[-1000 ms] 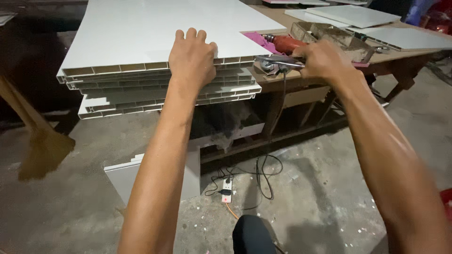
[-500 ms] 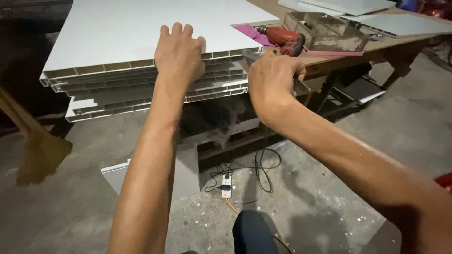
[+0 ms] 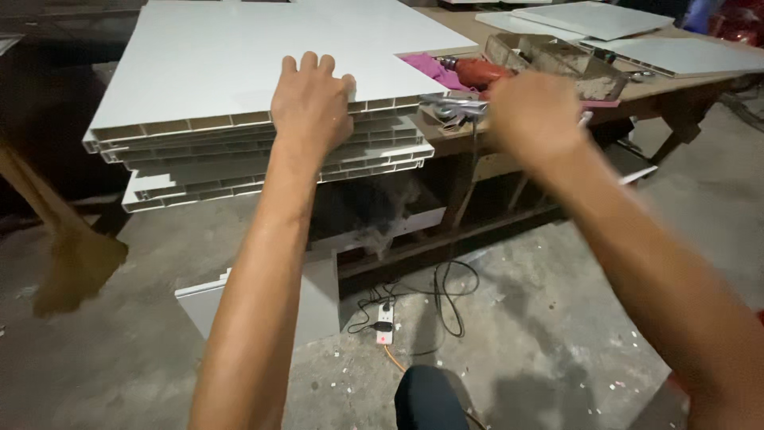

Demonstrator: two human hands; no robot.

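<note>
Resting under left hand [image 3: 312, 105]: white panel [image 3: 215, 64]

Wooden workbench [image 3: 637, 94] carries stacked white panels [image 3: 239, 72] and a red drill [image 3: 477, 72].

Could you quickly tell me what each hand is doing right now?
Left hand: open, flat on the stack of white hollow plastic panels.
Right hand: blurred, cannot tell.

There is only one view, from a camera worn on the person's head. It looks forward and steeply down along both outstretched bare arms, close enough that the forearms fill the lower frame. Just under the left hand's fingers [image 3: 318, 68] lies the stack of white hollow-core plastic panels [image 3: 239, 64]; beyond the right hand [image 3: 535, 111] runs the cluttered wooden desk [image 3: 676, 84]. Below both hands, well apart, spreads the grey concrete floor [image 3: 119, 350].
</note>
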